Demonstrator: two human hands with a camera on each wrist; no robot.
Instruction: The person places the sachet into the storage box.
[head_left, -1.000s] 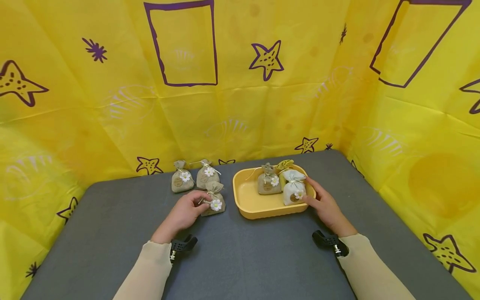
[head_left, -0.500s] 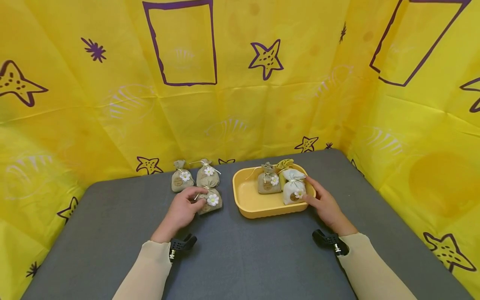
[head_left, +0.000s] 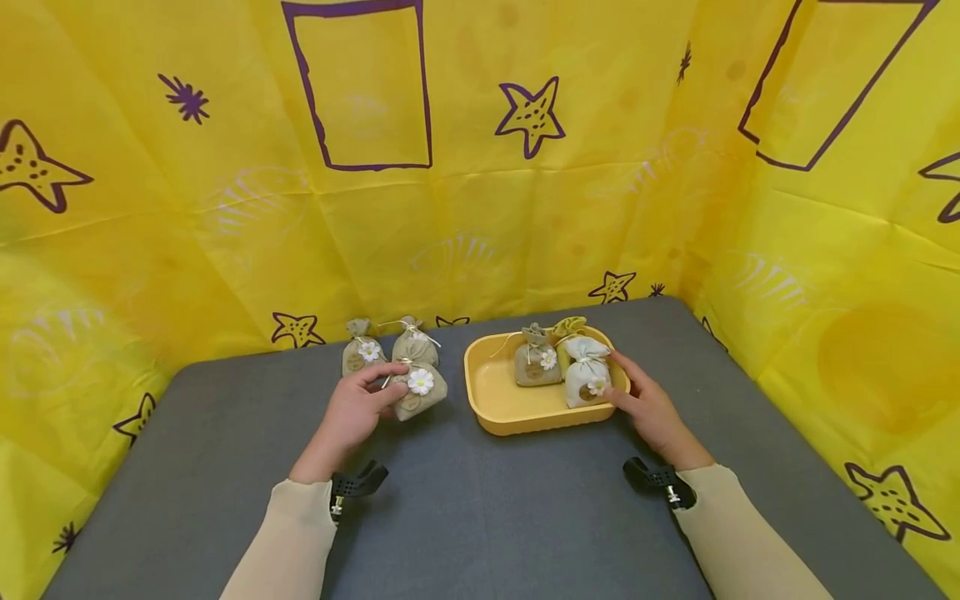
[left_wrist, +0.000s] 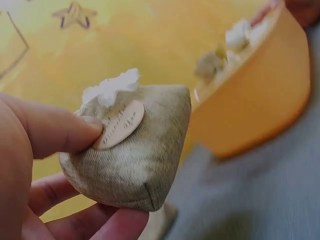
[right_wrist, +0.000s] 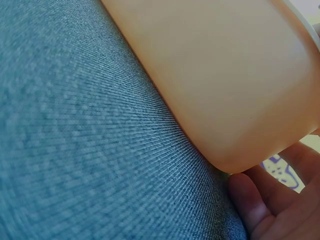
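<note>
My left hand pinches a small beige drawstring sachet with a white flower on its front. In the left wrist view this sachet tilts between thumb and fingers, clear of the table, an oval tag beside the thumb. At the right, my right hand holds the end of a yellow tray. The right wrist view has its fingers against the tray's outer corner. Inside the tray are a grey-brown sachet, a pale sachet and a mustard sachet, partly hidden.
Behind my left hand stand two more beige sachets, one at the left and one partly covered. Grey cloth covers the table. A yellow printed curtain encloses the back and sides.
My left hand has lifted the beige sachet off the table, moving slightly left and tilting it. The right hand and the tray have stayed in place.
</note>
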